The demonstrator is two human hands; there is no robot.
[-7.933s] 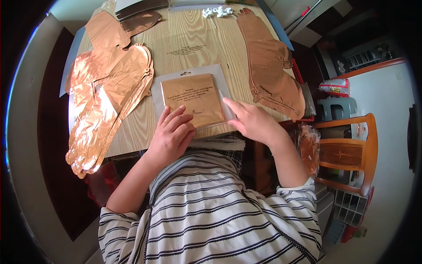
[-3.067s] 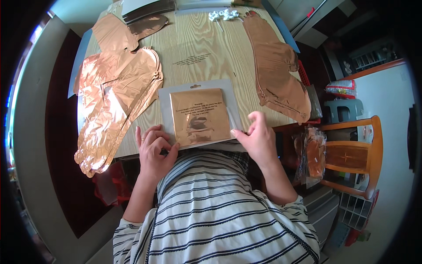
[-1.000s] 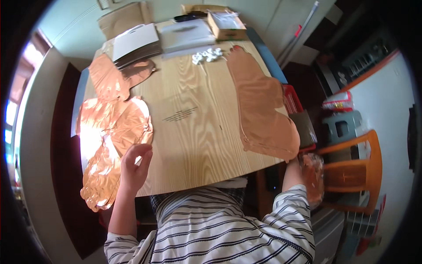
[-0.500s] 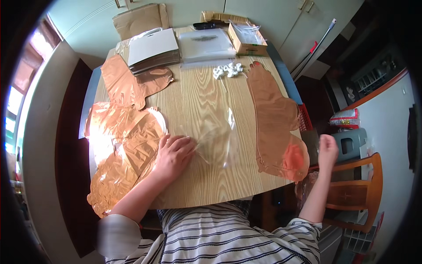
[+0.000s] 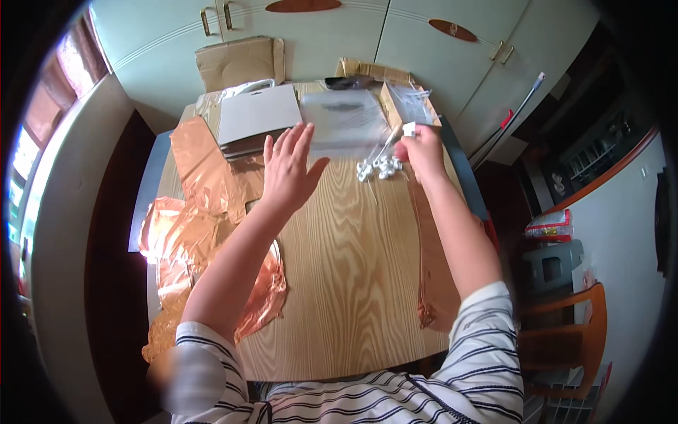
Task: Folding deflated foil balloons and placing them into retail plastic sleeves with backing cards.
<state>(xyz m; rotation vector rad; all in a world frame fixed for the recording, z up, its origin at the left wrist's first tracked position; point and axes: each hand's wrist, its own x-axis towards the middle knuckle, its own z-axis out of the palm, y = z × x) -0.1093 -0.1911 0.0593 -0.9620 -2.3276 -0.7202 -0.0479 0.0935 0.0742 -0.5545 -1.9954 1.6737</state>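
My left hand (image 5: 289, 166) hovers over the table with its fingers stretched out, near a stack of grey cards (image 5: 260, 113). My right hand (image 5: 422, 152) is closed at the far right, pinching a small white piece (image 5: 409, 129); a reddish spot beside the fingers is blurred. Just below it lies a cluster of small white rolls (image 5: 385, 168), one with a thin strand. Beyond, between the hands, is a stack of clear plastic bags (image 5: 339, 116). Copper-coloured foil balloons (image 5: 187, 233) spread crumpled at the left. Flat copper foil (image 5: 438, 283) lies partly under my right forearm.
An open cardboard box (image 5: 409, 106) with clear plastic inside stands at the far right of the table. Behind are a black object (image 5: 347, 83), a cardboard piece (image 5: 240, 63) and pale cabinets (image 5: 304, 39). A wooden chair (image 5: 565, 339) stands at the right.
Both hands have moved forward, the right one in from beyond the table's right edge and now gripping a white piece. The clear plastic in mid-table no longer shows there. The view has tilted up.
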